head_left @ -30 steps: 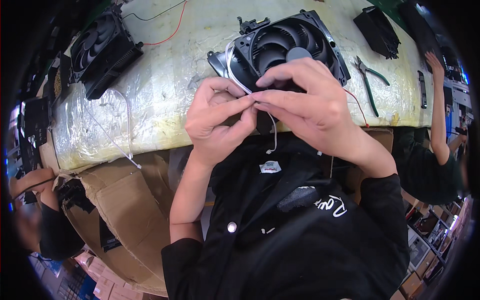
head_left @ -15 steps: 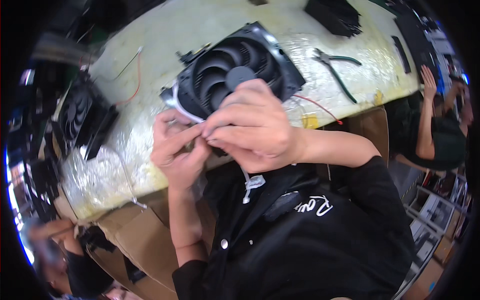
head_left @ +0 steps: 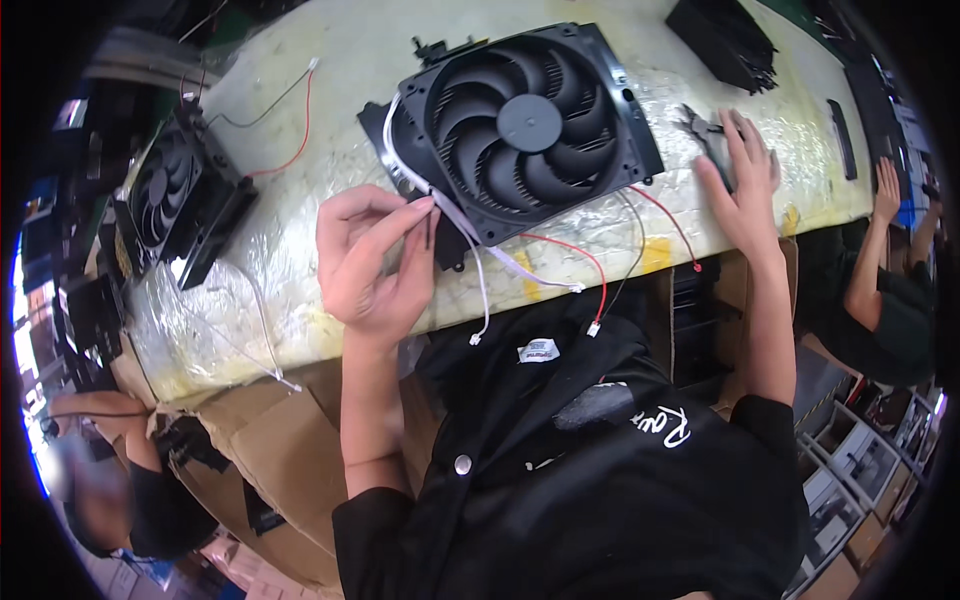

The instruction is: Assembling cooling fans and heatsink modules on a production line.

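A black cooling fan [head_left: 529, 124] in a square black frame lies in front of me on the table. At its lower left corner my left hand [head_left: 378, 262] pinches a white cable [head_left: 400, 160] between thumb and fingertips. Something thin and dark shows beside that pinch, too small to name. Loose from the frame's near edge hang white leads and red and black wires [head_left: 603, 285], with small white plugs. To the right, my right hand [head_left: 742, 185] reaches over the cutting pliers [head_left: 697, 124], fingers extended and apart. It partly covers their dark handles; a firm grip does not show.
A second black fan unit [head_left: 165, 195] with loose wires stands at the left on the film-covered table [head_left: 340, 115]. Black parts [head_left: 722, 42] are stacked at the back right, near a dark strip [head_left: 842, 138]. Cardboard boxes [head_left: 260, 430] border the near edge. Other people work at both sides.
My right hand has left the white cable and moved right to the pliers. My left hand still pinches the cable. The fan and its wires are now uncovered.
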